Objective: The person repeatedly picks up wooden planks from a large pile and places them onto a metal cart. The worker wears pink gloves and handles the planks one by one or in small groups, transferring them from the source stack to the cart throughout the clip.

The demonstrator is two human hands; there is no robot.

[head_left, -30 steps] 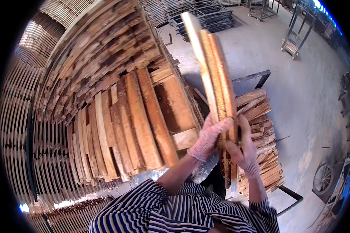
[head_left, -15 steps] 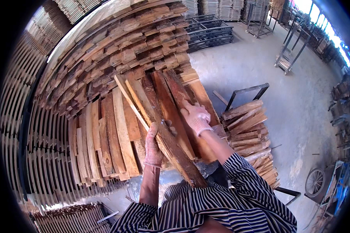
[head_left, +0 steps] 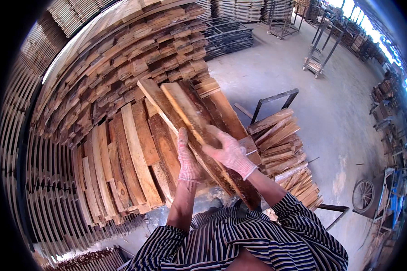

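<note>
My left hand (head_left: pixel 188 159), in a pale pink knit glove, is closed round the left edge of a rough wooden board (head_left: pixel 160 103). That board is held slanting over the stack, its near end by my body. A second bark-edged board (head_left: pixel 182 100) lies against its right side. My right hand (head_left: pixel 230 152), gloved alike, is closed on this second board, its thumb toward the first one; some fingertips are blurred. Beneath both is a layer of boards (head_left: pixel 133 149) laid side by side, partly hidden by my hands and the held boards.
A tall stepped stack of planks (head_left: pixel 135 63) rises at the far side. To the right, a black metal frame (head_left: pixel 276 99) stands by a pile of short wood pieces (head_left: pixel 282 153). Slatted stacks (head_left: pixel 49 167) line the left. Wheeled carts (head_left: pixel 314 65) stand on the concrete floor (head_left: pixel 321 117).
My right hand has moved left from the boards on the stack onto a second board, which now lies beside the one in my left hand. The view has shifted slightly.
</note>
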